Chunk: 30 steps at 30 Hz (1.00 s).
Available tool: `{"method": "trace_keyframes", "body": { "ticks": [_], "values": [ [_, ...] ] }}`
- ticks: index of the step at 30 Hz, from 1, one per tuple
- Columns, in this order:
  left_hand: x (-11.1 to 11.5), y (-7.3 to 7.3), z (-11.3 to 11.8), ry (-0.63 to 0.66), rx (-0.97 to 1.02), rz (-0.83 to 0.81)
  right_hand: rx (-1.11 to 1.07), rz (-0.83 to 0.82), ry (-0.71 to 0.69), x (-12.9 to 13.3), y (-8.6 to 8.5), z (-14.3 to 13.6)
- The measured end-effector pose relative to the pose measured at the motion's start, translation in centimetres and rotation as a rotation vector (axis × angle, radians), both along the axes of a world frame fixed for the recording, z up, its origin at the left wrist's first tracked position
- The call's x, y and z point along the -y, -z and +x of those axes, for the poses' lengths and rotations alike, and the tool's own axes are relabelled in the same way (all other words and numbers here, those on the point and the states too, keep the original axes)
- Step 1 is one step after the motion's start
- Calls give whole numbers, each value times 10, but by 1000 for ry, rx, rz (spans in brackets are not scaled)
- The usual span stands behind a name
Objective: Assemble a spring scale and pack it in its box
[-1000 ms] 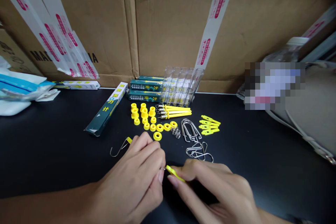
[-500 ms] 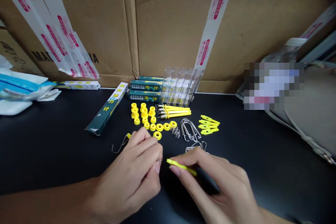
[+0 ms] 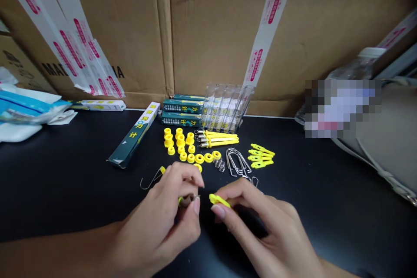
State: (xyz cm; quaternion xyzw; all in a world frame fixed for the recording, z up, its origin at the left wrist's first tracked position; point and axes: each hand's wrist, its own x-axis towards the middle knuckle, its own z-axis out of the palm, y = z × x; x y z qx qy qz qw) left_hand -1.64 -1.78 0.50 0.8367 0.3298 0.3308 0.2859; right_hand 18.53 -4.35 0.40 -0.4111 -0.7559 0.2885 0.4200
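Between thumb and fingertips, my right hand [image 3: 267,226] pinches a small flat yellow plastic piece [image 3: 219,200]. My left hand [image 3: 163,217], just to its left, is curled around a small part with a metal tip [image 3: 196,198]; most of that part is hidden in the fingers. A gap separates the two held parts. Beyond the hands lie yellow caps and rings [image 3: 180,140], small springs [image 3: 219,164], bent metal hooks [image 3: 237,161], yellow rods with metal ends [image 3: 221,140] and several flat yellow pieces [image 3: 261,156]. One hook with a yellow end [image 3: 152,180] is beside my left hand.
Behind the parts stand clear plastic tubes [image 3: 224,108] and green boxes [image 3: 182,119]. A long green-and-white box [image 3: 134,135] lies at left, near blue-and-white packaging [image 3: 29,104]. A grey bag [image 3: 387,139] and a plastic bottle [image 3: 369,63] are at right, cardboard [image 3: 211,30] behind.
My left index finger has lifted away from the thumb, showing more of the held part. The yellow piece in my right hand has turned slightly.
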Motion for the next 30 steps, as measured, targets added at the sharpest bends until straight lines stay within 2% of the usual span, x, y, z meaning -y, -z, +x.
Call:
{"method": "trace_keyframes", "body": {
  "ticks": [5, 11, 18, 24, 30],
  "values": [
    [1, 0, 1, -53, -1, 64, -3, 8, -2, 0, -1, 1],
    [1, 0, 5, -44, 89, 131, 5, 17, 7, 0, -2, 3],
    [2, 1, 2, -139, 86, 90, 26, -21, 3, -1, 1, 7],
    [-1, 2, 2, -70, 185, -8, 28, -12, 6, 0, -2, 6],
    [-1, 2, 1, -31, 132, 42, 20, -20, -3, -1, 0, 5]
  ]
}}
